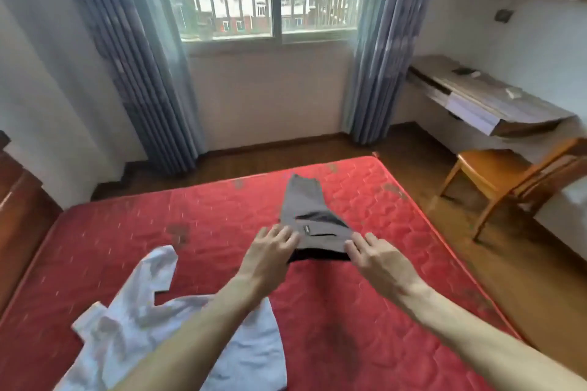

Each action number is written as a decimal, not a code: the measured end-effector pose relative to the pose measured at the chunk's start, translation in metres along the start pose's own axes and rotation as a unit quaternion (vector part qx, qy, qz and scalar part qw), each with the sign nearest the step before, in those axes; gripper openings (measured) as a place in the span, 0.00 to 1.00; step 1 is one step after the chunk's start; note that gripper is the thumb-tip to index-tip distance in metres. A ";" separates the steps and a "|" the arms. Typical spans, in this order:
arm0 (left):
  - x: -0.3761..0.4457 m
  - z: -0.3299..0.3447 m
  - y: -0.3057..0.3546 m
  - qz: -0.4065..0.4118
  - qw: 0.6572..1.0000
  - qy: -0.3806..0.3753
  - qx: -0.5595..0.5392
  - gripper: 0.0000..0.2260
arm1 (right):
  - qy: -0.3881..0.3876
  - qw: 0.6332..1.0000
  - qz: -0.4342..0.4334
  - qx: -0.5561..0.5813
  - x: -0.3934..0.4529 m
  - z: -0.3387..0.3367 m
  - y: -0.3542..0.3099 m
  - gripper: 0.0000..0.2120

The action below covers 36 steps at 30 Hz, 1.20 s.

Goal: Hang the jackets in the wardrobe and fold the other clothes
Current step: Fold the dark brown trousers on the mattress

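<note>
the grey trousers [305,209] lie on the red mattress [127,232], folded lengthwise into one narrow strip. their long axis runs straight away from the person toward the window, with the dark waistband at the near end and the leg ends at the far end. the left hand [273,247] rests on the near left corner of the waist and the right hand [374,252] on the near right corner. the fingers of both are nearly straight and spread, lying flat on the cloth rather than pinching it, as far as the blur allows. both hands are equally close to the waist; the leg ends are well beyond either. any fold that shortens the trousers would likely bring the far end and this near end together along that axis.

counted: one pair of trousers and one white garment [152,320], which lies crumpled and unfolded near the person's left forearm, apart from the trousers. no jacket or wardrobe is in view.
</note>
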<state>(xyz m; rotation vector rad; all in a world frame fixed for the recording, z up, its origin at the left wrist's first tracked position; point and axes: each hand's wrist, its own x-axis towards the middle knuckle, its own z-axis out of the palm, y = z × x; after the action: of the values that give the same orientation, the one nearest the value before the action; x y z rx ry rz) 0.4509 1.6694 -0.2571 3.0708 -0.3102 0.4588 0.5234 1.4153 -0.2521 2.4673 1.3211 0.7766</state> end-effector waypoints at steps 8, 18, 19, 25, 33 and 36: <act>-0.201 0.272 0.110 -0.076 0.964 -0.248 -0.064 0.21 | -0.237 0.963 0.042 0.118 -0.190 0.185 -0.204 0.06; -0.340 0.387 0.212 -0.047 0.904 -0.415 -0.088 0.24 | -0.369 0.912 0.027 0.178 -0.364 0.223 -0.314 0.14; -0.346 0.393 0.216 -0.044 0.896 -0.433 -0.090 0.24 | -0.390 0.902 0.031 0.184 -0.368 0.221 -0.319 0.12; -0.376 0.413 0.221 -0.007 0.884 -0.441 -0.154 0.22 | -0.442 0.848 0.051 0.288 -0.403 0.233 -0.330 0.23; -0.319 0.441 0.220 -0.086 0.936 -0.300 -0.163 0.21 | -0.201 0.797 0.413 0.393 -0.347 0.314 -0.279 0.07; -0.289 0.455 0.223 -0.145 0.925 -0.305 -0.172 0.27 | -0.182 0.742 0.503 0.405 -0.304 0.361 -0.244 0.16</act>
<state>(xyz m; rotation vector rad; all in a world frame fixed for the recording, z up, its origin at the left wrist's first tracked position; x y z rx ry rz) 0.2667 1.4836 -0.7783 2.7504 0.0626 -0.5183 0.4163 1.3169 -0.7633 3.7480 -0.0123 -0.3148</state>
